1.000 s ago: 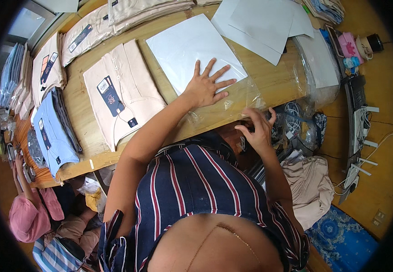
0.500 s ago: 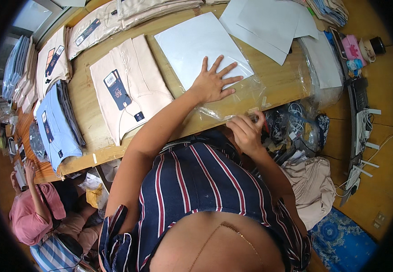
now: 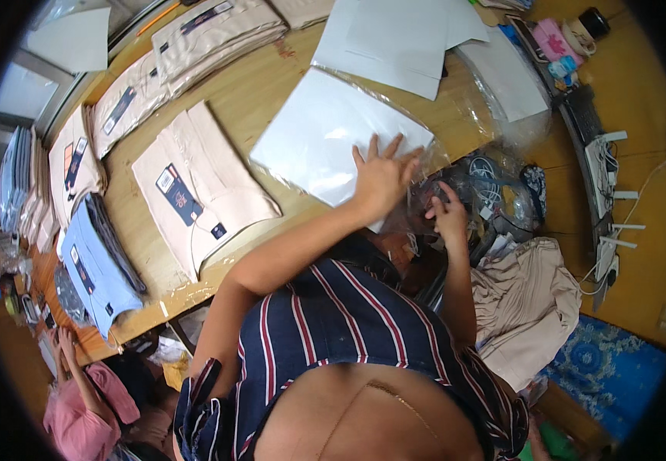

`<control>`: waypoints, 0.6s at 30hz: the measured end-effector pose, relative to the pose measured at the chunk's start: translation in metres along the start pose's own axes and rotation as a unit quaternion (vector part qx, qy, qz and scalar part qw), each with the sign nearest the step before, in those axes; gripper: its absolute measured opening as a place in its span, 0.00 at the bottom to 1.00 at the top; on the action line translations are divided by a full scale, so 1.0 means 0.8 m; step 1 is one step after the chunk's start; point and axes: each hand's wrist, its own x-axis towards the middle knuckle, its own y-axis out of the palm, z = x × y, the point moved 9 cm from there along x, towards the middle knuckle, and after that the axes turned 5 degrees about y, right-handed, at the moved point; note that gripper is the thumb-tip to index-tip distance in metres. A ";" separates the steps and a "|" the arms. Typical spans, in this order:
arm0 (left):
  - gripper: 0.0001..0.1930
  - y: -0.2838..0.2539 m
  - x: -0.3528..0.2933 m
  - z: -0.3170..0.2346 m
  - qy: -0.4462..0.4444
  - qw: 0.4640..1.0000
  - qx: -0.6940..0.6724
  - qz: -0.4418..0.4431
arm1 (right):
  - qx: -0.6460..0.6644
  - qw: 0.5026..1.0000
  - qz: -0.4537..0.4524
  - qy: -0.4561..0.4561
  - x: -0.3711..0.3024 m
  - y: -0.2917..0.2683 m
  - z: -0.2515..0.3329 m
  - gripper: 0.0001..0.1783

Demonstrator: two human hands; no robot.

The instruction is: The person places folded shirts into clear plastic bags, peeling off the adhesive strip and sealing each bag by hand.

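A white sheet in a clear plastic bag (image 3: 325, 127) lies at the table's near edge, turned at a slant. My left hand (image 3: 381, 178) presses on its near right part with the fingers spread. Just beyond the table edge is my right hand (image 3: 448, 215), its fingers apart beside the bag's loose clear film. Whether a fingertip touches that film is hard to make out. To the left lies a folded beige shirt (image 3: 229, 184) with a dark hang tag (image 3: 178, 195) and a small dark label on a string.
Bagged beige shirts (image 3: 210, 38) line the back; folded blue garments (image 3: 99, 261) sit at left. Loose white sheets (image 3: 390, 42) are at the back right. Cables and plastic (image 3: 487, 188) fill the space below the edge, near a beige cloth (image 3: 529, 307). A person in pink (image 3: 83, 415) works at lower left.
The bag with the white sheet has turned and shifted toward the near edge. My left hand has moved right and nearer with it. My right hand has moved slightly right and its fingers have spread.
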 end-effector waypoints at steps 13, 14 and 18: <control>0.27 -0.084 -0.017 0.162 -0.218 0.967 -0.011 -0.133 | 0.408 0.913 0.016 -0.002 0.006 0.037 -0.037 0.20; 0.23 -0.083 -0.017 0.169 -0.241 0.963 -0.051 -0.109 | 0.401 0.915 0.004 -0.037 0.007 0.026 -0.027 0.15; 0.11 -0.094 -0.035 0.187 -0.272 0.900 -0.331 -0.084 | 0.460 0.874 0.095 -0.126 0.010 -0.009 0.036 0.17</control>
